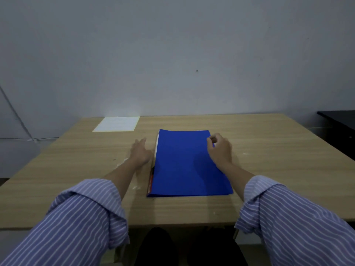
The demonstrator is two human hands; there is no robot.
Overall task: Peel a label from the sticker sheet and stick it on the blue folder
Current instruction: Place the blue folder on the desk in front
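On table (269, 169), lying unlabelled: blue folder (188, 166); waiting untouched at far left: sticker sheet (117, 124). Flanking folder: left hand (140, 152) spread, right hand (220, 148) loosely curled, holding nothing.

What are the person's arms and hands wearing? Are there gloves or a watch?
Both arms wear a blue shirt with thin white stripes. The left sleeve and right sleeve are rolled up in thick cuffs, so the forearms are bare. The left hand and right hand are bare too: no gloves, and no watch or rings that I can see.
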